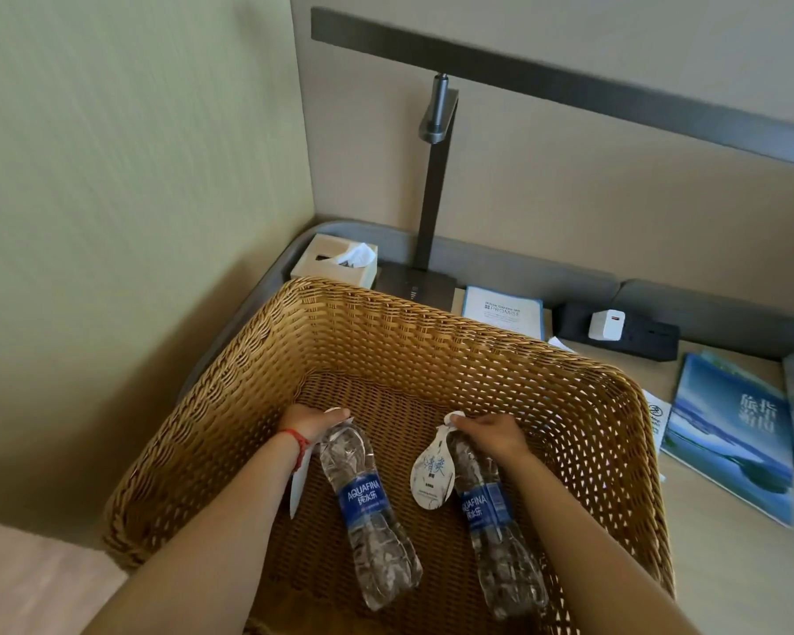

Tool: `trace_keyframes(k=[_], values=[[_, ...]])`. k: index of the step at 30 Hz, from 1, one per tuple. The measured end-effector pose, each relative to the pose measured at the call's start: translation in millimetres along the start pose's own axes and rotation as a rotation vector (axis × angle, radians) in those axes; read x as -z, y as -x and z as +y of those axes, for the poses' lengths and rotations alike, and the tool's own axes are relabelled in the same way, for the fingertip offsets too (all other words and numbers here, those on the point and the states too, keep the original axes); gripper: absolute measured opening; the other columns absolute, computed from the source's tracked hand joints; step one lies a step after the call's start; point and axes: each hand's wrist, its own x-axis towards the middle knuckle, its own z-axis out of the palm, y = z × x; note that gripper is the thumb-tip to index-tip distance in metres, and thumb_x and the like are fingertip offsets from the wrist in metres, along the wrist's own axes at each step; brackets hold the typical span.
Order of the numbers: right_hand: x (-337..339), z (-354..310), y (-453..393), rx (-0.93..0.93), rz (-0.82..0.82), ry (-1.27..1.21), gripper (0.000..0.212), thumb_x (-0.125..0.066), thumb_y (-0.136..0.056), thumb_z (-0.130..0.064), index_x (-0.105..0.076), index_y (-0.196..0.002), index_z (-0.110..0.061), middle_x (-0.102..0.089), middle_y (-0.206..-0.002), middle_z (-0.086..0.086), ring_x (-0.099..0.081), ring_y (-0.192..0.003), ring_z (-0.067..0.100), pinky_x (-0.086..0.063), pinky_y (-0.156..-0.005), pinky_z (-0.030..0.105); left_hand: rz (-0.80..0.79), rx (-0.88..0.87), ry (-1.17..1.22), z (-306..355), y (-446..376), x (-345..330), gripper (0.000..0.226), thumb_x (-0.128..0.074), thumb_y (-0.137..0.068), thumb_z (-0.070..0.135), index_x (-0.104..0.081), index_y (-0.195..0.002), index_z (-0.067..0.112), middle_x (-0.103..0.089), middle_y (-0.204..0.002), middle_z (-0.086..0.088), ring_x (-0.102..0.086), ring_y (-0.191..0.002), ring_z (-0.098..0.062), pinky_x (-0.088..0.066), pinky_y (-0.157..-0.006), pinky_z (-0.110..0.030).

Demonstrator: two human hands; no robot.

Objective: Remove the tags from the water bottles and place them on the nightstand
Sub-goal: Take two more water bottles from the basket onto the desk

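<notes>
From the head view, both arms reach down into a large wicker basket (569,405). The left hand (310,421) has its fingers curled round the neck of the left water bottle (367,506), near the cap. The right hand (491,433) grips the neck of the right water bottle (491,511) in the same way, thumb at the cap. Both bottles lie inside the basket, caps pointing away from the person, bases toward the near wall. They are well apart, side by side.

A white teardrop-shaped tag (433,474) with blue script hangs from the right bottle's neck and lies flat between the two bottles. A second tag (300,483) shows edge-on under the left wrist, beside a red wrist cord (296,444).

The basket sits on the nightstand (729,566), covering most of its left part. Behind it stand a tissue box (335,261), a dark lamp (432,185), a printed card (503,309) and a black power strip (624,334) with a white charger (606,325). A blue booklet (729,437) lies to the right.

The basket is tan woven cane with a braided rim. The bottles are clear ribbed plastic with blue labels.
</notes>
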Motion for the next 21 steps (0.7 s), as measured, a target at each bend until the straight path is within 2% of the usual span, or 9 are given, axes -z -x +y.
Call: trace_keyframes(k=[1,2,3,4,5,8,13,17,21], values=[[-1,0,-1,-0.002,-0.003,0.007,0.045,-0.072,-0.075,-0.038,-0.07,-0.088,0.004,-0.073,-0.09,0.017,-0.068,-0.085,0.031,-0.054,-0.085,0.041,-0.011,0.006,0.012,0,1,2,0.031,-0.075,-0.073,0.03,-0.062,-0.075,0.002,-0.066,-0.105,-0.02,-0.06,-0.063,-0.015,-0.048,-0.045,-0.017],[-1,1,-1,0.001,-0.005,0.013,0.041,-0.073,-0.074,-0.038,-0.071,-0.085,0.001,-0.073,-0.088,0.015,-0.069,-0.083,0.029,-0.054,-0.084,0.04,-0.015,0.006,0.031,0,1,4,0.037,-0.076,-0.072,0.031,-0.064,-0.085,-0.001,-0.064,-0.112,-0.022,-0.064,-0.077,-0.022,-0.054,-0.06,-0.025],[-2,3,-2,0.008,-0.007,0.011,0.036,-0.074,-0.073,-0.037,-0.071,-0.08,-0.002,-0.073,-0.087,0.014,-0.069,-0.081,0.027,-0.055,-0.083,0.04,-0.022,0.019,0.06,-1,0,6,0.052,-0.077,-0.07,0.032,-0.062,-0.102,-0.005,-0.059,-0.121,-0.024,-0.062,-0.097,-0.03,-0.054,-0.081,-0.035],[-2,4,-2,0.014,-0.006,0.002,0.032,-0.074,-0.073,-0.036,-0.071,-0.078,-0.005,-0.073,-0.087,0.012,-0.068,-0.08,0.025,-0.055,-0.083,0.039,-0.047,0.034,0.096,-2,0,7,0.066,-0.078,-0.068,0.033,-0.055,-0.115,-0.008,-0.054,-0.128,-0.024,-0.054,-0.114,-0.034,-0.046,-0.097,-0.043],[-3,5,-2,0.016,-0.001,-0.004,0.029,-0.075,-0.072,-0.036,-0.071,-0.076,-0.007,-0.073,-0.087,0.012,-0.068,-0.08,0.025,-0.055,-0.083,0.038,-0.075,0.037,0.129,-3,0,8,0.074,-0.079,-0.068,0.033,-0.05,-0.122,-0.008,-0.05,-0.132,-0.025,-0.048,-0.121,-0.035,-0.039,-0.104,-0.046],[-4,6,-3,-0.002,0.02,-0.004,0.03,-0.076,-0.071,-0.037,-0.07,-0.075,-0.007,-0.072,-0.086,0.01,-0.067,-0.079,0.023,-0.053,-0.08,0.033,-0.085,0.034,0.15,-5,1,9,0.08,-0.08,-0.067,0.032,-0.045,-0.127,-0.007,-0.046,-0.136,-0.023,-0.043,-0.126,-0.035,-0.034,-0.108,-0.046],[-8,8,-5,-0.019,0.053,-0.011,0.037,-0.076,-0.07,-0.038,-0.072,-0.08,-0.003,-0.072,-0.087,0.01,-0.066,-0.086,0.025,-0.051,-0.082,0.033,-0.113,0.065,0.175,-3,5,12,0.084,-0.08,-0.066,0.035,-0.043,-0.129,-0.005,-0.045,-0.137,-0.024,-0.042,-0.127,-0.035,-0.033,-0.108,-0.048],[-9,8,-2,-0.028,0.072,-0.057,0.029,-0.075,-0.072,-0.033,-0.071,-0.073,-0.004,-0.071,-0.082,0.01,-0.065,-0.077,0.022,-0.048,-0.071,0.028,-0.116,0.075,0.173,-6,3,11,0.085,-0.08,-0.065,0.036,-0.043,-0.13,-0.004,-0.043,-0.139,-0.023,-0.041,-0.128,-0.036,-0.032,-0.109,-0.048],[-12,5,-1,-0.05,0.103,-0.115,0.023,-0.075,-0.072,-0.026,-0.066,-0.064,-0.007,-0.065,-0.071,0.005,-0.06,-0.07,0.019,-0.042,-0.061,0.024,-0.121,0.106,0.189,-2,2,6,0.069,-0.079,-0.068,0.031,-0.053,-0.122,-0.004,-0.053,-0.13,-0.022,-0.049,-0.121,-0.034,-0.036,-0.106,-0.046]])
